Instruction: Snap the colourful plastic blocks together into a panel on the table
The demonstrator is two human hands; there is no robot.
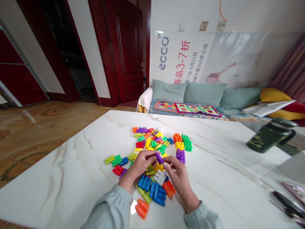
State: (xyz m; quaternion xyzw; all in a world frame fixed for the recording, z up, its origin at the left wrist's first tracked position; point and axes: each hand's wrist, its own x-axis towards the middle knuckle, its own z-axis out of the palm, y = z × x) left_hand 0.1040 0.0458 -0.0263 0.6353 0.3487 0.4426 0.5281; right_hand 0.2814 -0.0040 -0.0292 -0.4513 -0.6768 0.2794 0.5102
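Observation:
Between my two hands, just above the pile, is a purple plastic building block (159, 158). The fingers of my left hand (143, 163) pinch its upper left end, and my right hand (176, 171) grips its lower right end. Beneath and around them lie loose bullet-shaped blocks: blue blocks (156, 190), a white block (160, 177), orange blocks (169, 189) and a yellow-green block (144, 194). Close to my right hand stand joined clusters, one purple (180, 156), one yellow (179, 145), one orange (177, 137) and one green (187, 142).
The white marble-patterned table (78, 178) carries more mixed blocks (152, 140) behind my hands. A dark green thermos mug (270, 135) stands at the right. Black-handled scissors (288, 203) and a phone-like object (295, 190) lie near the right edge. Beyond is a sofa (202, 109).

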